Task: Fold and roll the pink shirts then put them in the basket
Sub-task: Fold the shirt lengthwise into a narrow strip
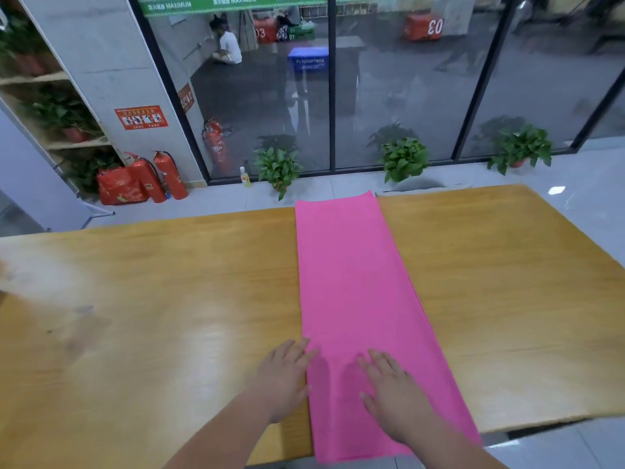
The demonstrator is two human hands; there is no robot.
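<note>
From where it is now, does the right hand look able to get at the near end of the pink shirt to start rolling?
Probably yes. The right hand lies flat on the pink shirt, close to its near end, which hangs slightly over the table edge. Nothing lies between; the left hand rests at the shirt's left edge.

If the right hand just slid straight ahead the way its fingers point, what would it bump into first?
Nothing, it seems. The right hand lies flat on the folded pink shirt, fingers pointing up its length; only smooth cloth lies ahead to the table's far edge.
</note>
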